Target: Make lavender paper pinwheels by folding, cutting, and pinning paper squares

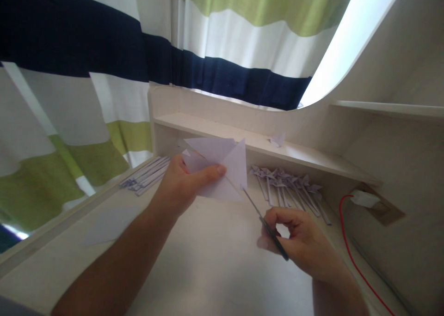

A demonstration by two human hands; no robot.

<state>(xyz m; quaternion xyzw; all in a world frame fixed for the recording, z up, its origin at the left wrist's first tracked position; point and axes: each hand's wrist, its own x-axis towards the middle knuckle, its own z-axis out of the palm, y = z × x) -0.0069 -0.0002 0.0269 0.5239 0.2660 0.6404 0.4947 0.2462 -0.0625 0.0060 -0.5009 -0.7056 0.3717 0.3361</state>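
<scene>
My left hand [180, 184] is closed on a pale lilac sheet of paper [222, 168], folded into triangular flaps and held up over the white desk [215, 270]. My right hand [298, 242] grips a pair of scissors [265, 223] by the handles. The blades point up and left and meet the lower edge of the paper.
A row of finished paper pinwheels on sticks [291, 189] lies under the white shelf [263, 145]. A bundle of rolled paper sticks [147, 173] lies at the desk's left rear. A flat paper sheet [107, 226] lies left. A red cable [350, 251] runs along the right wall. A striped curtain [104, 52] hangs behind.
</scene>
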